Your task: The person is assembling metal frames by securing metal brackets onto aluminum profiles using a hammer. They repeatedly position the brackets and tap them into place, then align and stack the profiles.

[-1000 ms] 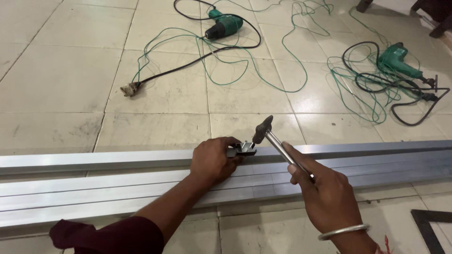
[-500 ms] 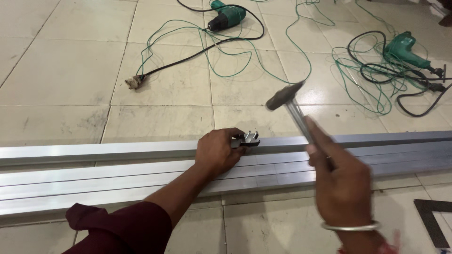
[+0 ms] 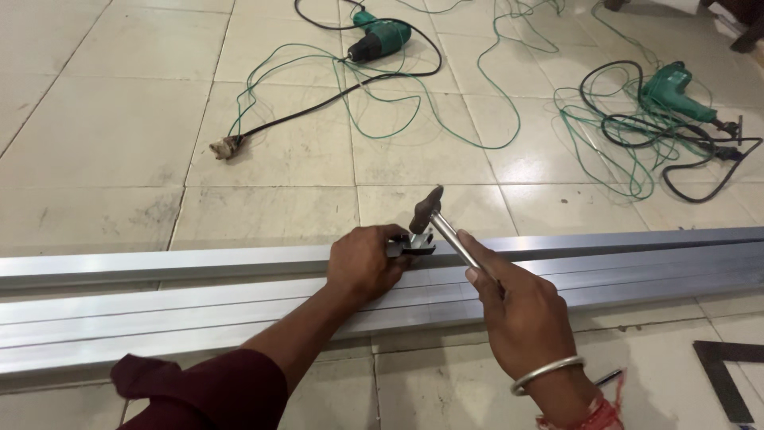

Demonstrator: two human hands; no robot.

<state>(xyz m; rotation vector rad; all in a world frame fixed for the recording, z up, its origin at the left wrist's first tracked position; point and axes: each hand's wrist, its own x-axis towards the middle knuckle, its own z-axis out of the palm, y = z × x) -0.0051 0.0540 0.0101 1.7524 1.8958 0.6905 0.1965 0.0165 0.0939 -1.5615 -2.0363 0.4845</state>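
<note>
Soft, even daylight fills the room; the pale floor (image 3: 111, 135) shows faint shadows, everything sharp, no glare.

The small metal fitting (image 3: 414, 245) is partly covered by the left hand (image 3: 362, 263), so its shape cannot be told. The hammer (image 3: 434, 219) handle is hidden inside the right hand (image 3: 521, 314). The aluminium rails (image 3: 199, 295) are cut off at both side edges, and a dark frame (image 3: 728, 374) at the lower right corner.

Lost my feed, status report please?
Left hand pins small metal fitting on aluminium rail. Right hand grips hammer, head at fitting. Nothing in the way.
</note>
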